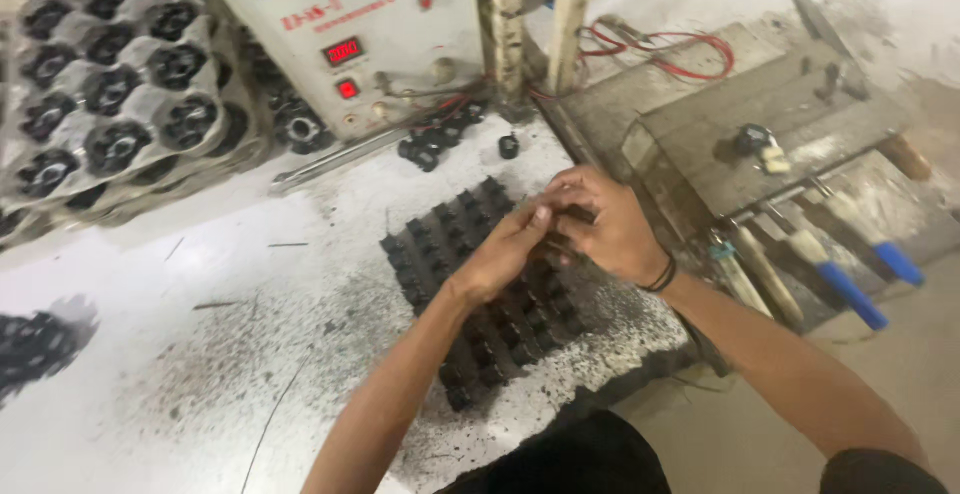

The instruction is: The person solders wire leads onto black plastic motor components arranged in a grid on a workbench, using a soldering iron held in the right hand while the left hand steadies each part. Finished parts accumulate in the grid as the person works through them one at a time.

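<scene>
Here, white bench [150, 354], grimy with black dust; grey control box [330, 24] behind, moulded trays of black rotors [110, 84] at left. Black slotted block [480, 284] sits mid-bench under both hands. Left hand [505, 254] and right hand [610, 229] meet, fingers pinched together on a small dark part, barely visible. Best worked low over the block, grip steady.

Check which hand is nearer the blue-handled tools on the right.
Right. The right hand sits on the side toward the blue-handled tools, a wristband on its wrist. The left hand is further away, over the black parts tray, fingers meeting the right's.
</scene>
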